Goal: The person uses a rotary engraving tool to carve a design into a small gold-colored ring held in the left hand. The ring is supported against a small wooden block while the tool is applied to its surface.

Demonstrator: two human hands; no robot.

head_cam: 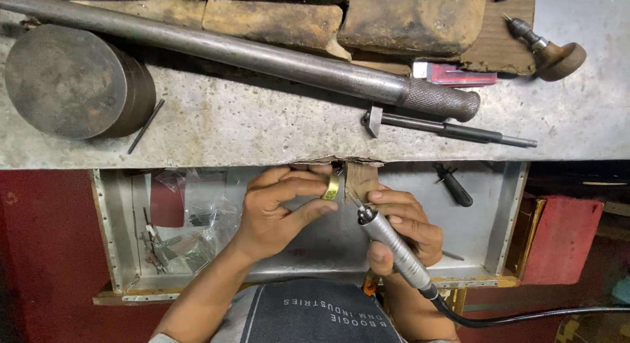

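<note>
Gold ring (pixel 333 185) pinched in the left hand (pixel 275 212) grip against a wooden peg (pixel 361 180), rotary handpiece (pixel 392 246) gripped tightly by the right hand (pixel 403 228), tabletop (pixel 262 130) above

Left hand (pixel 279 208) pinches brass ring (pixel 333 185) against wooden peg (pixel 360 180); right hand (pixel 401 228) at 3 o'clock grips rotary handpiece (pixel 392 244); bench (pixel 262 130) at 12.
</note>
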